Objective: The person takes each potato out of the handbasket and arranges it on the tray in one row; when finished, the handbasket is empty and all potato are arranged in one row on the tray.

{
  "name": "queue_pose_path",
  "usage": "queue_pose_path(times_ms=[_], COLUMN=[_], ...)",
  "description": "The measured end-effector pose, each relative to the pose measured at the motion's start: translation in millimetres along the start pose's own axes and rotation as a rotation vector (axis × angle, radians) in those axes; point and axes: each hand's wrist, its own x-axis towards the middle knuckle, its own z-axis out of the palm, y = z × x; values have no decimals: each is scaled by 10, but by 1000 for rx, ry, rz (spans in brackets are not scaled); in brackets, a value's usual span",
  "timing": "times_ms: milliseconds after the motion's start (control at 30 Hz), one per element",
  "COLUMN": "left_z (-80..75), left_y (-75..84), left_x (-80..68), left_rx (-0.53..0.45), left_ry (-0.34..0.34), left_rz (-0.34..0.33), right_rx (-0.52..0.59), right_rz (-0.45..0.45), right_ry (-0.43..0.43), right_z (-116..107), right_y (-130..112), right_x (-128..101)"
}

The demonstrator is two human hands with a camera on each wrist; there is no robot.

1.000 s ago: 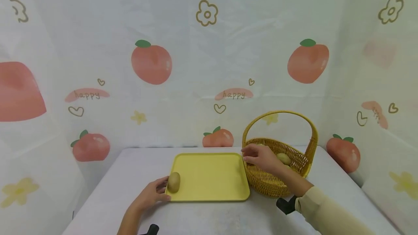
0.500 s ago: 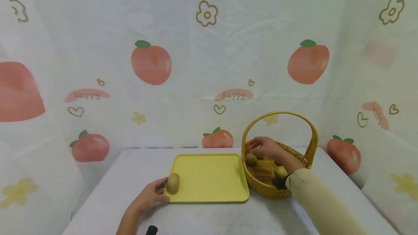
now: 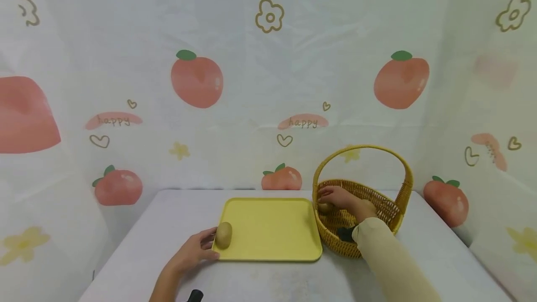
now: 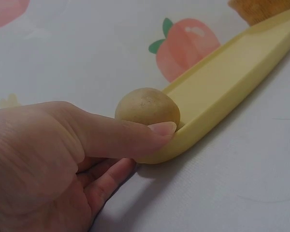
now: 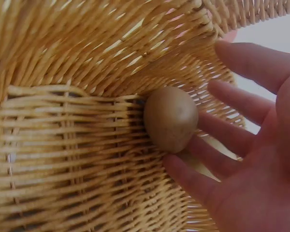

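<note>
At the left end of the yellow tray (image 3: 272, 229), my left hand (image 3: 190, 251) holds the rim, thumb above and fingers lower down in the left wrist view. A tan potato (image 4: 147, 107) lies in that end of the tray, right by the thumb. My right hand (image 3: 341, 198) reaches into the wicker basket (image 3: 335, 242) with its fingers extended. In the right wrist view those spread fingers are at a brown potato (image 5: 171, 121); a paler potato (image 5: 205, 162) is partly hidden behind them. Another potato (image 3: 369, 205) shows beside the right wrist.
The basket's tall arched handle (image 3: 362, 146) rises above the right hand. Tray and basket stand close side by side on a white-covered table (image 3: 268, 281). A white curtain (image 3: 235, 153) printed with fruit encloses the back and sides.
My right hand has moved from above the basket's left rim down inside it, to the potato on the left. The left hand and the tray's potato have stayed in place.
</note>
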Motion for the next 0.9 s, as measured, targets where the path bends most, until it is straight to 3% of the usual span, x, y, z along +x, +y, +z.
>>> queue_pose_path(times_ms=[300,600,900], left_z=[4,-7,-4], left_y=[18,-13,-1], left_x=[-9,1,-5], left_rx=[3,-9,0], left_ry=[10,-13,-3], left_rz=[-9,13,8], right_rx=[88,121,129], right_rz=[70,93,132], right_ry=[-119,-117,-184], right_z=[41,37,53], right_y=[37,68,28], right_x=[10,26,0])
